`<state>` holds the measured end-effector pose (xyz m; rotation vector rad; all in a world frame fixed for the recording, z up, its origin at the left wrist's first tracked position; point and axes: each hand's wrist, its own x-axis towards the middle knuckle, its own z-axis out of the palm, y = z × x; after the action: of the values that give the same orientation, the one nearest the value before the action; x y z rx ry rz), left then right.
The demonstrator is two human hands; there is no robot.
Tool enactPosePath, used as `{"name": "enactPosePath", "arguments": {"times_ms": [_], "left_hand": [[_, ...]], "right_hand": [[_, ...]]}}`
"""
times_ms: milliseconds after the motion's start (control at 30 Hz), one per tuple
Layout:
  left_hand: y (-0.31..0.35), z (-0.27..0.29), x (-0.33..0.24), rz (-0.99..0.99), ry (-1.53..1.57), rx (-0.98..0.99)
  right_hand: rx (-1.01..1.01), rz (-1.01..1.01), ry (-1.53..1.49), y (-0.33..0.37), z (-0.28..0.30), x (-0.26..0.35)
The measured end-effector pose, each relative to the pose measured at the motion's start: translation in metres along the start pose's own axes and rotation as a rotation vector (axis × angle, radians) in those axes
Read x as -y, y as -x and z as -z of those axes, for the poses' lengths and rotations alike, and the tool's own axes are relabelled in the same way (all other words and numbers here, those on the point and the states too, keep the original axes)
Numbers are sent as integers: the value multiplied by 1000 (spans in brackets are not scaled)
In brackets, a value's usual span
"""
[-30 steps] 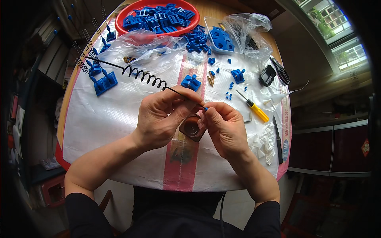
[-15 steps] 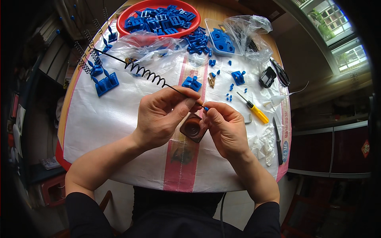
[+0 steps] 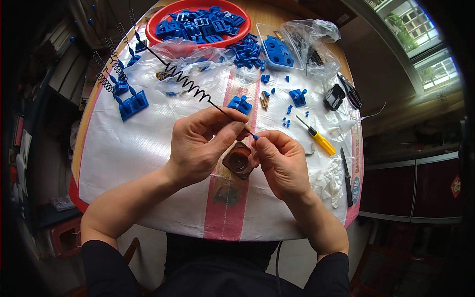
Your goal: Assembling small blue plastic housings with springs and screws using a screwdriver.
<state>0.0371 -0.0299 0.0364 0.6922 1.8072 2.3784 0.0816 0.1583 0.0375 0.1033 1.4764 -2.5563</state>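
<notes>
My left hand is closed, pinching the straight end of a coiled black cord between thumb and fingertips. The coils run from there up toward the far left. A tiny blue cap shows at the cord's near end, and my right hand pinches it with thumb and index finger. Just below the fingertips lies a small brown square dish with a round hollow. Beyond my left hand, a blue plastic holder rests on the white woven sheet; a similar blue holder sits farther right.
A red basin of blue plastic parts stands at the back beside a clear tub. To the right lie a yellow-handled screwdriver, a black-handled knife, crumpled tissue and a small dropper bottle. Finished-looking blue pieces with coils lie left.
The coiled part of the cord has swung to the right and its far end points more steeply away. Both hands keep nearly the same place and grip.
</notes>
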Motion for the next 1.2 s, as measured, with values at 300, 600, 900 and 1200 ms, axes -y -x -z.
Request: {"name": "enactPosePath", "arguments": {"times_ms": [300,600,900,1200], "left_hand": [[3,1,3,-17,35,62],[-1,-1,1,-56,35,13],[-2,-4,5,-102,21,23],[0,-6,6,-128,-16,79]], "right_hand": [[-10,-2,5,0,-1,1],[-68,68,-16,0,-1,15],[355,274,1048,93,-3,66],[-681,404,1546,138,96,75]]}}
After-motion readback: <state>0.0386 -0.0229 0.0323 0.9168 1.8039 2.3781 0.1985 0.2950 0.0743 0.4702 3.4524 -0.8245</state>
